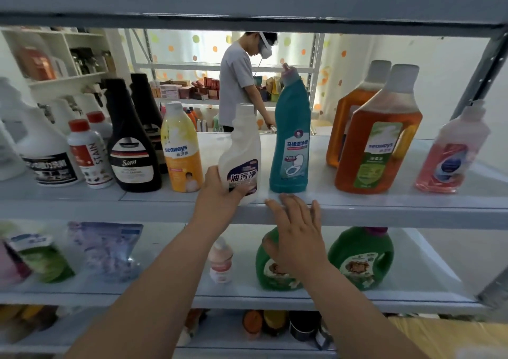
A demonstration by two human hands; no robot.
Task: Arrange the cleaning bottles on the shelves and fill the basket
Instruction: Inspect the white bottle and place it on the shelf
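I read "seaways" on the yellow bottle and the front amber bottle, "Sam" on the black bottle, "STAIN" on the red-capped bottle, and "油污净" on the white bottle.

Grey shelf with upright cleaning bottles

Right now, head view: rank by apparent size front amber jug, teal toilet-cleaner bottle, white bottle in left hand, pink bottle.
1. Front amber jug.
2. Teal bottle.
3. White bottle and pink bottle: alike, unranked.

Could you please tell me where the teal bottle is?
Head view, centre: the teal bottle stands upright on the shelf, between the white bottle the left hand grips and the amber bottles.
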